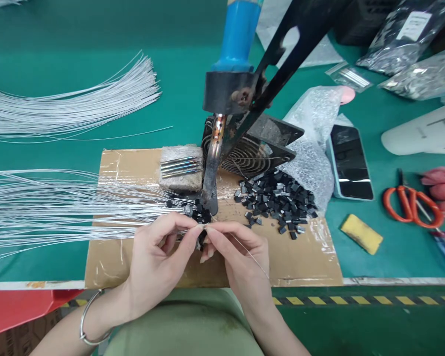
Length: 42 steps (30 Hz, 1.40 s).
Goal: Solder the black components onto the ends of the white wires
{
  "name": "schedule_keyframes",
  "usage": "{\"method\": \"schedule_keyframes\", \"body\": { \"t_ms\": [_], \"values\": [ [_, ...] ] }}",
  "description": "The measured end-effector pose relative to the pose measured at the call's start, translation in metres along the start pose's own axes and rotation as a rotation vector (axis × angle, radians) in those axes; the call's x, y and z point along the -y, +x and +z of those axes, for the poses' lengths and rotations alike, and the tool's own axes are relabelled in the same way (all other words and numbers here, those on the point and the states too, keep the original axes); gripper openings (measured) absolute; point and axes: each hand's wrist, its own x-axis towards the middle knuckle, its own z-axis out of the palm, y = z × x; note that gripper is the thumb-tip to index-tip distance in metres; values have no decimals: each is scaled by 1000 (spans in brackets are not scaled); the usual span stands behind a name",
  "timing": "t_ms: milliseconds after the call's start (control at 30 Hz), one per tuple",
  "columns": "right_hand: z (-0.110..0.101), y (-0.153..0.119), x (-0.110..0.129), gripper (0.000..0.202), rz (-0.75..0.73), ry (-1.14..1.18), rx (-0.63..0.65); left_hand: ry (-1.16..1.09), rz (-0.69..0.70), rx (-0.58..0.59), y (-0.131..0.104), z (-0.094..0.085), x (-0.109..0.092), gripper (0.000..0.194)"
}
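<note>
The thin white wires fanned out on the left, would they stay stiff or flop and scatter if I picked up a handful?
The wires look long and very thin, so a handful would probably sag at the ends. They lie loose and unbundled, so some would likely slip out. The one running from the right hand curves gently, which suggests springy rather than limp.

Left hand and right hand, fingertips pinched together.

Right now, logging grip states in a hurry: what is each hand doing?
Left hand: pinched shut on a black clip.
Right hand: pinched shut on a thin wire.
</note>
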Motion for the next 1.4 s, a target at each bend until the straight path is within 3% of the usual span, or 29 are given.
{"method": "schedule_keyframes", "body": {
  "t_ms": [400, 733, 1400],
  "values": [
    [-3, 1, 1, 9, 82, 70, 28, 92, 64, -12, -1, 1, 1, 14],
    [-12, 7, 13, 13, 193, -1, 108, 248, 103, 85, 1, -7, -1, 15],
    [-4, 4, 5, 13, 176, 143, 57, 168, 101, -10, -2, 1, 6, 15]
  ]
}}
